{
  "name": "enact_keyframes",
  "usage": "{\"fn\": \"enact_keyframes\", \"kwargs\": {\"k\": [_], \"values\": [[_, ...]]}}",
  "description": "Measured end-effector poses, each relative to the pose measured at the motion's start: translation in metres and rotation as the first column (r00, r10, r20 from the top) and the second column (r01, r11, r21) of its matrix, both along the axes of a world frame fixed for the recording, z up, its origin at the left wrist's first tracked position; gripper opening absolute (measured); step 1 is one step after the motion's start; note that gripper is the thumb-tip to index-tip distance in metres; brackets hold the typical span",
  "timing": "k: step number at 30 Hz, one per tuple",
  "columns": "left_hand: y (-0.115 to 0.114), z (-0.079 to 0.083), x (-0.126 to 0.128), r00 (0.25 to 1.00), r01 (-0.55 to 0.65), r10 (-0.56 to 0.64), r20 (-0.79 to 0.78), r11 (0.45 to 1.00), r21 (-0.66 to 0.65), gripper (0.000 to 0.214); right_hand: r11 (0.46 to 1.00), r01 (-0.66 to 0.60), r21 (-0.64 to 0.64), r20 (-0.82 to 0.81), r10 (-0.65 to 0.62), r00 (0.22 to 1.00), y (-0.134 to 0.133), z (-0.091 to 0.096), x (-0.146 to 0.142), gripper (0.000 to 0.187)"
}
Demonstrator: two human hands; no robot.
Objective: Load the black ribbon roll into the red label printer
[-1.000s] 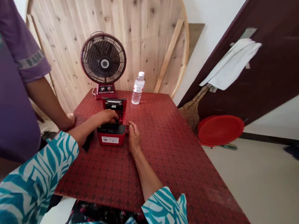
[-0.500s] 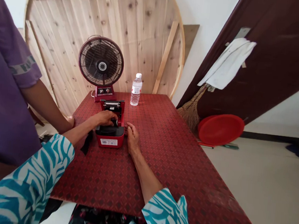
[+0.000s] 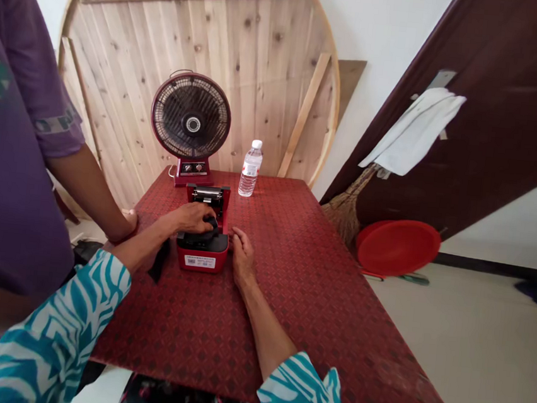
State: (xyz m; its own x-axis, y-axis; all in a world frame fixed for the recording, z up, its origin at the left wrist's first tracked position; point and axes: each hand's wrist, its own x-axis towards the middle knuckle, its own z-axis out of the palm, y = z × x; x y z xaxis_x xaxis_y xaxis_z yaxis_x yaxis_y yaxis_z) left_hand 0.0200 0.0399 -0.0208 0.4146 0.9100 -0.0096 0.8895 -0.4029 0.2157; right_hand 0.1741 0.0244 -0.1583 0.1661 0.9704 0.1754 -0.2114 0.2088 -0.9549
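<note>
A small red and black label printer (image 3: 200, 262), its lid (image 3: 208, 196) raised at the back, stands on the red patterned table (image 3: 297, 293). My left hand (image 3: 195, 218) reaches over the printer's opening from the left. Its bent fingers grip a dark rounded part (image 3: 209, 225) there; the exact kind is hard to make out. My right hand (image 3: 242, 259) rests on the table against the printer's right side, fingers loosely extended and holding nothing. A black strip (image 3: 159, 260) hangs or lies beside the printer on the left, partly behind my left forearm.
Behind the printer stand a fan (image 3: 191, 121) and a water bottle (image 3: 250, 171). At the left, a person in a purple shirt (image 3: 20, 158) leans a hand (image 3: 124, 222) on the table edge. A broom (image 3: 349, 200) and red basin (image 3: 399, 249) are at the right.
The dark part under my left fingers now sits higher and shows more above the opening. My right hand stays beside the printer. The whole view has shifted slightly.
</note>
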Motion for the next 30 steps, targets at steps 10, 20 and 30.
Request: {"fn": "enact_keyframes", "kwargs": {"k": [10,20,30], "values": [[-0.013,0.002,-0.077,0.581,-0.369,0.236,0.779,0.93,-0.007,0.029,1.0,-0.004,0.004,0.024,0.004,1.0,0.002,-0.003,0.002,0.036],[0.044,-0.059,-0.101,0.659,-0.417,0.456,0.598,0.883,-0.214,0.021,1.0,0.013,0.004,0.054,-0.013,0.998,-0.001,0.002,0.003,0.033],[0.013,-0.074,-0.117,0.383,-0.448,0.509,0.771,0.832,-0.327,0.041,1.0,0.017,0.012,0.07,-0.018,0.997,0.0,0.0,0.004,0.033]]}}
